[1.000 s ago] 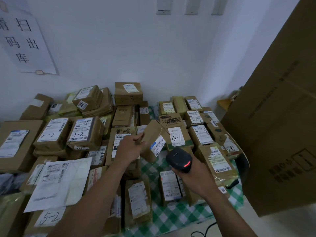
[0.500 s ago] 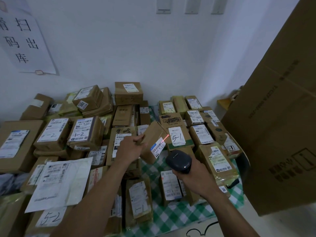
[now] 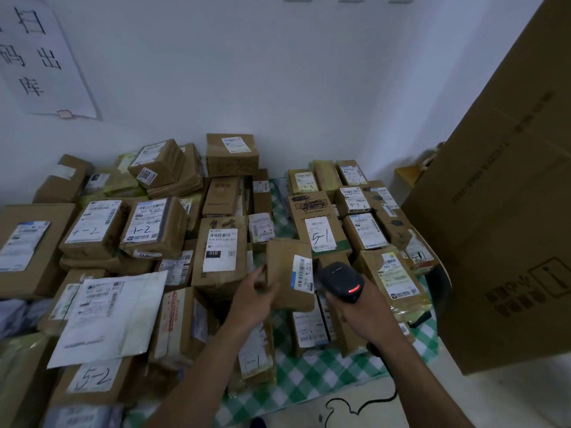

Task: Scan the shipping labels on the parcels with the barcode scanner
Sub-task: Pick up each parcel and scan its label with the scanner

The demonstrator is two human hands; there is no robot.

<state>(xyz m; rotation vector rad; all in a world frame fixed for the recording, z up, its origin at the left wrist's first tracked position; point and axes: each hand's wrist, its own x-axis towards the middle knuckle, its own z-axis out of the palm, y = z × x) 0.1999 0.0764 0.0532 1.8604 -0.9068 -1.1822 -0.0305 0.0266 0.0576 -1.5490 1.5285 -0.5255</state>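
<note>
Just below the centre of the frame, the left hand (image 3: 253, 299) grips a small brown parcel (image 3: 289, 274) by its left edge, thumb on the front face and fingers curled behind, holding it upright with its shipping label (image 3: 302, 274) on the right side of the face. The right hand (image 3: 360, 313) is wrapped firmly around the handle of a black barcode scanner (image 3: 340, 281), whose head sits just beside the label; a red light glows on the scanner's back.

The step in hand looks like reading this one label. To do it well, the parcel's label face should turn squarely toward the scanner's window, and the scanner should back off slightly so the beam spans the whole barcode rather than clipping one end. No beam line is visible on the label, so I cannot tell whether a read is under way. The label wraps close to the box's right edge, so a steady, flat presentation matters; any tilt could skew the bars.

Counting: one scanner, one parcel in hand, two hands. The pile of parcels (image 3: 154, 230) fills the left and middle of the frame on a green-checked cloth (image 3: 312, 378), with roughly three dozen visible, too overlapped for an exact count. One large cardboard carton (image 3: 506, 242) stands at the right edge, and one paper sign (image 3: 40, 57) hangs at the upper left. The scanner's black cable (image 3: 355, 406) trails at the bottom of the frame.
</note>
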